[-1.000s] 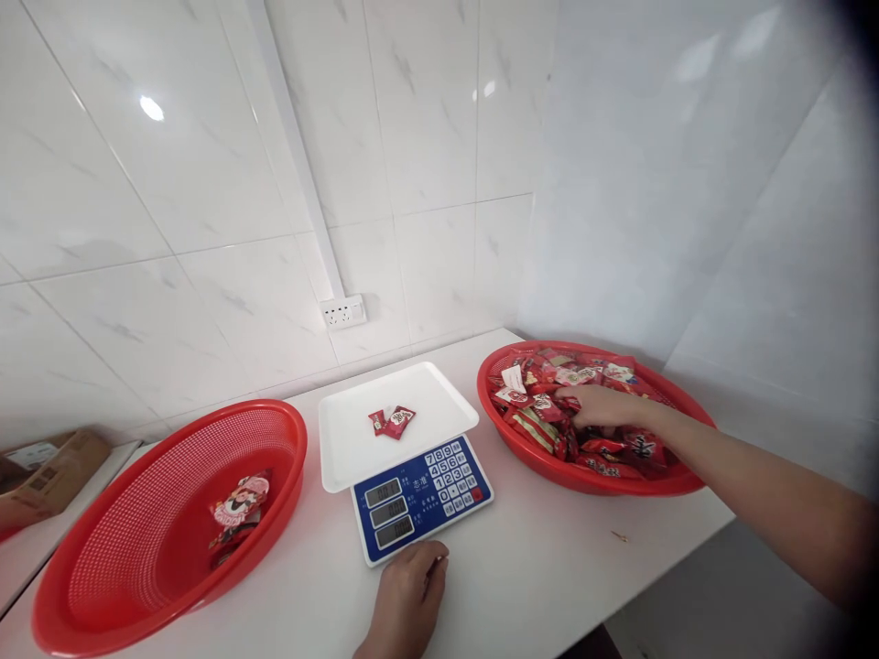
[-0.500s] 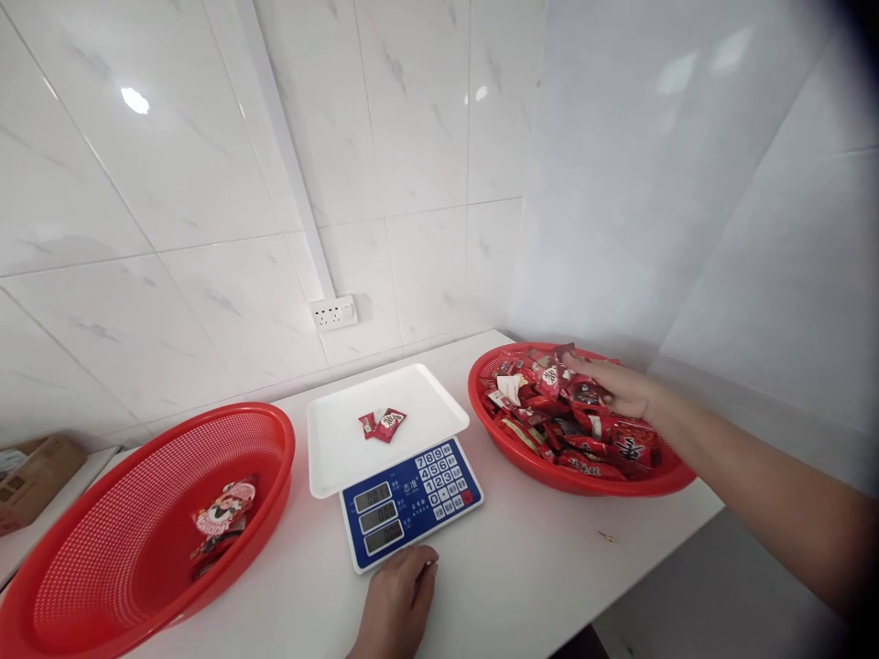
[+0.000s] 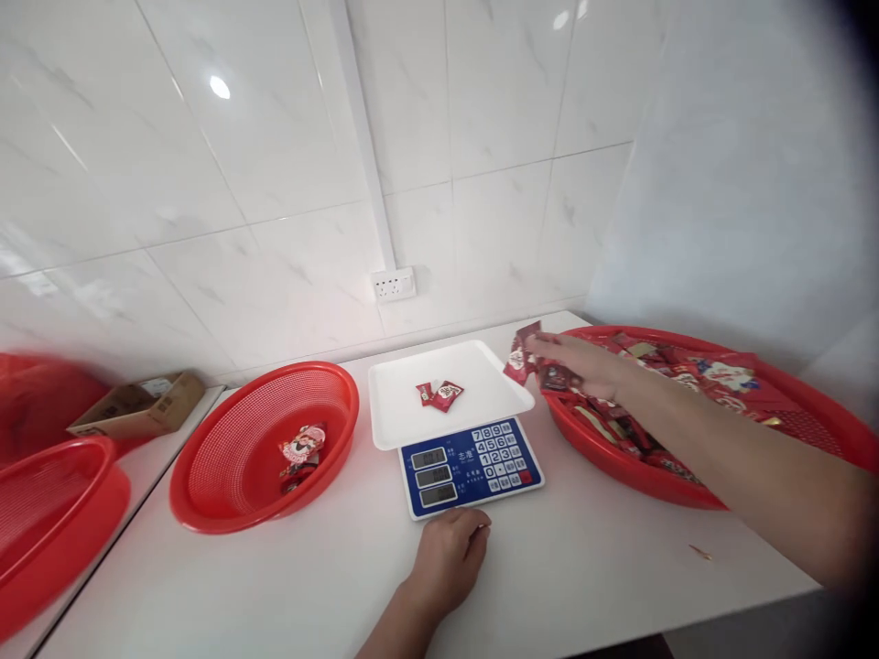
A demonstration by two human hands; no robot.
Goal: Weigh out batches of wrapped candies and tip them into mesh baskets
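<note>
My right hand (image 3: 591, 362) grips red snack packets (image 3: 520, 355) over the left rim of the full red plastic basket (image 3: 622, 469), close to the scale's right corner. More red packets fill that basket, partly hidden by my forearm. My left hand (image 3: 453, 554) lies on the table with its fingers curled in, touching or just before the front edge of the digital scale (image 3: 459, 465). No object shows in it. On the scale's white tray (image 3: 398, 416) lie small red packets (image 3: 446, 394).
To the left stands another red basket (image 3: 226, 458) with a few packets (image 3: 302, 447) in it. A cardboard box (image 3: 141, 407) and a further red basket (image 3: 82, 540) are at the far left. A small scrap (image 3: 700, 552) lies on the white table (image 3: 583, 577) by the wall.
My right hand has lifted packets from the full basket and moved left toward the scale tray. The view has turned left. My left hand stays by the scale's front edge.
</note>
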